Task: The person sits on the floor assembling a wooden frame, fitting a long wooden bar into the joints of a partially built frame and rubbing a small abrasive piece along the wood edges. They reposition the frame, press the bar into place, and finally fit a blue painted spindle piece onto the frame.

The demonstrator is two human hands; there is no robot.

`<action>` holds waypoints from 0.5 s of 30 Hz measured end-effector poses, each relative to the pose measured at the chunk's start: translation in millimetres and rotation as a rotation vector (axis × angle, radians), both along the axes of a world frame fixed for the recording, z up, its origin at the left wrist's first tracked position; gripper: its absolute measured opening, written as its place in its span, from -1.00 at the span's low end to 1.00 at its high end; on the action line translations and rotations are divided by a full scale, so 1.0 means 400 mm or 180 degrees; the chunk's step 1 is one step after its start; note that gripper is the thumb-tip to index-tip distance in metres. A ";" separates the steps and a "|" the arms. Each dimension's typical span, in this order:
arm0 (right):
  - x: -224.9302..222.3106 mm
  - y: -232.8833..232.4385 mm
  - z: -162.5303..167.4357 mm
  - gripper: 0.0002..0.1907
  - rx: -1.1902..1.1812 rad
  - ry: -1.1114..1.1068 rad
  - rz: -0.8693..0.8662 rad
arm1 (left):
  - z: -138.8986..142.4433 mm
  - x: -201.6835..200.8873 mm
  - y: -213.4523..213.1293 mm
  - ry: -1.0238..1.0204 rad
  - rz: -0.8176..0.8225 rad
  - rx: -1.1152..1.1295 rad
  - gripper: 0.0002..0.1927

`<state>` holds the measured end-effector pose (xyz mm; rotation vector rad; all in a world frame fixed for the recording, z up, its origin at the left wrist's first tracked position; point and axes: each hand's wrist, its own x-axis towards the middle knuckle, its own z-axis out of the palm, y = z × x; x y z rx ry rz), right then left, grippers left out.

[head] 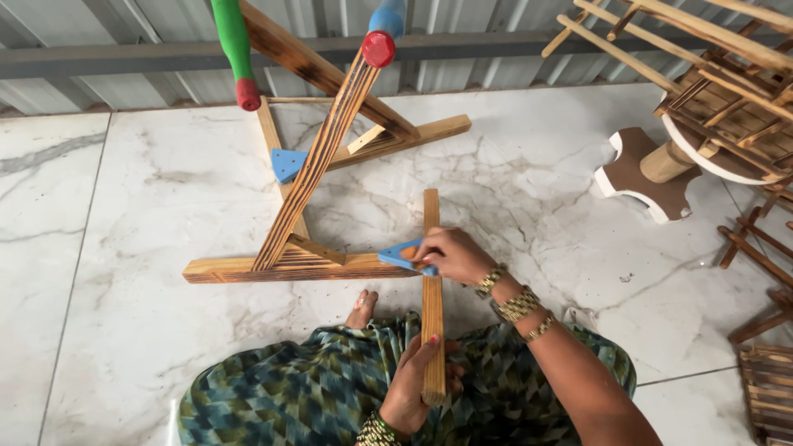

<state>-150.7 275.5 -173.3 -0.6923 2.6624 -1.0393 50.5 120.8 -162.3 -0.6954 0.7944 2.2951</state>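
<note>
A loose wooden slat (431,289) lies upright in the view, running from just above the person's lap up across the end of the frame's near base bar (289,268). The left hand (413,384) is wrapped around the slat's lower end, fingers closed on it, a painted thumbnail showing against the wood. The right hand (454,254) is closed too, pinching the blue triangular bracket (405,254) where it meets the slat and the base bar; gold bangles (516,304) sit on that wrist.

The base bar lies flat on the white marble floor (149,206), and from it a dark-striped strut (318,161) rises at a slant to a red knob (378,48) with a blue handle above it. A second base bar (405,136) lies farther off, carrying another blue bracket (287,163) and a scorched strut (322,70) crossing behind the first. A green handle (234,45) with a red tip hangs near the top edge.

The person sits on the floor in a green and blue patterned garment (306,392), one bare foot (362,310) poking out just below the base bar.

Well to the right stand a brown and white shaped piece (636,177) on a round peg and stacked slatted wooden frames (727,91), with more slat pieces (764,363) at the right edge. Corrugated metal wall (496,33) runs along the top
</note>
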 end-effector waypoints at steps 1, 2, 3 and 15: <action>-0.003 0.020 0.003 -0.87 0.0045 0.0175 -0.0259 | -0.003 -0.007 0.001 0.0097 -0.0004 -0.0108 -0.56; -0.009 0.033 -0.002 -0.88 0.0093 0.0328 -0.0517 | -0.009 -0.018 0.002 0.0220 -0.0086 -0.0241 -0.51; -0.017 0.040 -0.013 -0.87 -0.0170 0.0294 -0.0614 | -0.020 -0.033 0.005 0.0341 -0.0169 -0.0369 -0.45; 0.018 0.026 -0.221 -0.90 -0.1827 -0.0153 -0.1980 | -0.136 -0.212 -0.026 0.3194 -0.1611 -0.4809 -0.62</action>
